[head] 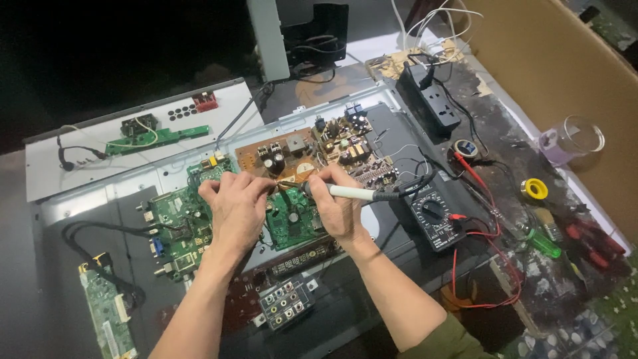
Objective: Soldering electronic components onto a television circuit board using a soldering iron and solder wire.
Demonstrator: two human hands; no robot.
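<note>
The right hand held a white soldering iron over the green circuit board. The left hand rested curled on this board, holding nothing I could see. A yellow round roll lay far right.

We count four green circuit boards; one brown circuit board; one multimeter; one soldering iron; one black power strip; two hands, left hand & right hand.

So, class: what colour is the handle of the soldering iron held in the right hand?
White, with a dark cord end; the soldering iron shows best in the head view.
</note>
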